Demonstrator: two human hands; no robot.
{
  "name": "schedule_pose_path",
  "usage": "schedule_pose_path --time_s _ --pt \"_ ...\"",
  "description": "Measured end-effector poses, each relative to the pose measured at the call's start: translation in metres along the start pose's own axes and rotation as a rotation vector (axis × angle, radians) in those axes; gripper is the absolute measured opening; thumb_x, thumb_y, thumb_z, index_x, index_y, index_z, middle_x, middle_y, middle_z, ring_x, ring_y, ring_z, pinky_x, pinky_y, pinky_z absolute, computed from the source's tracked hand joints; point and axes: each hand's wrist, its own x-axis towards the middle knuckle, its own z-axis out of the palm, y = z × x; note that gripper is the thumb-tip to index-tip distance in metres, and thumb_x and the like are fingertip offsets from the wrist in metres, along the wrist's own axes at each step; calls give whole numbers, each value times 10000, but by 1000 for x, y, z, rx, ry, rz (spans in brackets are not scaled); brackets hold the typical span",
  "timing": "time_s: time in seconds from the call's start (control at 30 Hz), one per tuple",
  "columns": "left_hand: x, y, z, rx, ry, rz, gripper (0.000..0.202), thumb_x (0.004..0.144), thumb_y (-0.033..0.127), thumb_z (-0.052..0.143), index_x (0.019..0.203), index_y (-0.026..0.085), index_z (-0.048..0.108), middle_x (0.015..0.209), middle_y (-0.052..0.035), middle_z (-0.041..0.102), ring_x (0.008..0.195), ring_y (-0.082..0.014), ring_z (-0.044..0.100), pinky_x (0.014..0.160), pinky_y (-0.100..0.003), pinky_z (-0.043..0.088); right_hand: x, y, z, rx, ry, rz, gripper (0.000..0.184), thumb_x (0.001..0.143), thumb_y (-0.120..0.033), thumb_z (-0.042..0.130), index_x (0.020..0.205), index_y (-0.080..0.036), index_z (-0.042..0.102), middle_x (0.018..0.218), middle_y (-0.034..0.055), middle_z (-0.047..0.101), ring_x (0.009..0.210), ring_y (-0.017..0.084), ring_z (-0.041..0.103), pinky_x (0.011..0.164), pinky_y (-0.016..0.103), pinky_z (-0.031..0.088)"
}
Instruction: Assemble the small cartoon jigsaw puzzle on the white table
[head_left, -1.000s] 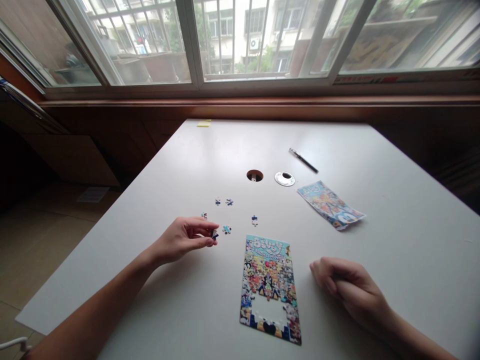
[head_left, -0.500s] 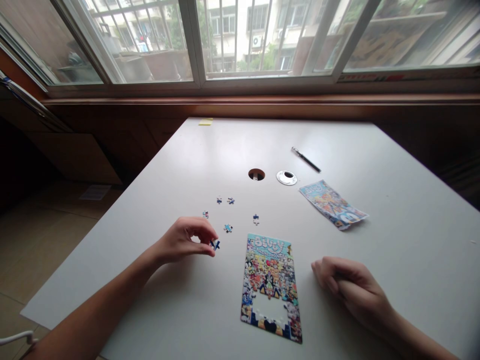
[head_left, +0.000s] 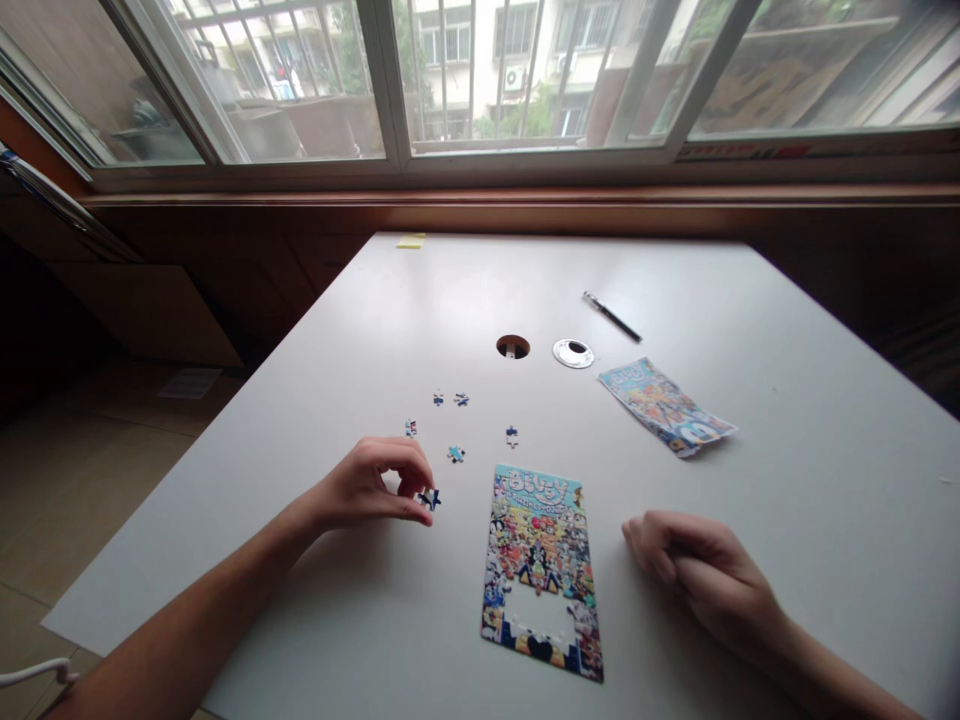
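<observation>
Smooth, matte white rectangular table [head_left: 787, 420] under a wide barred window, dim tiled floor at left. Nearest: flat, colourful cartoon jigsaw puzzle board [head_left: 541, 560], a jagged white gap near its lower edge. Right hand [head_left: 701, 575] just right of it, curled into a loose fist on the tabletop, clasping nothing visible. Left hand [head_left: 371, 485] to the board's left, thumb and fingertips pinched together on a small dark blue puzzle piece [head_left: 430, 497], low over the surface. Beyond: five loose small blue puzzle pieces [head_left: 455, 454], crinkled printed plastic bag [head_left: 664, 405], round cable hole [head_left: 513, 347], silver ring cap [head_left: 574, 353], slim black pen [head_left: 612, 318], yellow sticky note [head_left: 411, 241].
</observation>
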Motion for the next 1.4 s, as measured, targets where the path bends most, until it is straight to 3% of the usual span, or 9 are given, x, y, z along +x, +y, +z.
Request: schedule_pose_path --time_s 0.17,0.4,0.67,0.8,0.93,1.13,1.4 --pt "0 -1 2 97 20 21 192 779 271 768 848 114 681 781 -69 633 620 -105 547 564 -226 489 1 -1 1 -4 3 -10 203 725 -37 454 591 -190 463 547 -13 392 551 138 322 536 325 190" --pt "-2 -9 6 279 29 110 198 836 168 642 1023 144 702 911 -97 680 764 -149 633 686 -262 550 1 -2 1 -11 22 -37 195 666 -19 435 579 -188 479 537 -19 410 541 128 323 526 319 179" --pt "-2 -10 7 300 30 121 232 841 110 606 1025 176 729 956 -89 690 765 -142 660 650 -234 553 2 -4 2 -22 26 -23 209 659 -6 430 572 -184 497 540 -15 432 541 123 339 530 312 194" --pt "-3 -11 9 297 55 105 224 836 120 624 1033 173 718 958 -84 713 807 -149 671 712 -238 571 2 -6 3 -23 22 -25 213 648 2 420 573 -182 496 545 -20 437 541 117 342 529 309 197" --pt "-5 -8 15 208 75 6 172 818 119 661 984 153 690 857 -55 710 728 -123 660 670 -208 560 3 -8 4 -35 20 -32 213 646 2 414 572 -181 495 545 -25 440 544 113 343 530 307 199" --pt "-3 4 33 -154 67 -211 136 819 176 703 944 127 684 869 -75 724 780 -153 703 721 -247 598 4 -9 4 -68 22 -38 204 639 -11 410 564 -182 492 540 -28 442 544 110 350 532 296 217" --pt "-4 5 37 -243 64 -236 180 801 199 729 954 113 687 845 -80 734 751 -158 713 698 -262 612 5 -10 4 -137 23 -23 175 631 -46 425 552 -189 485 537 -10 445 537 122 360 524 293 244"
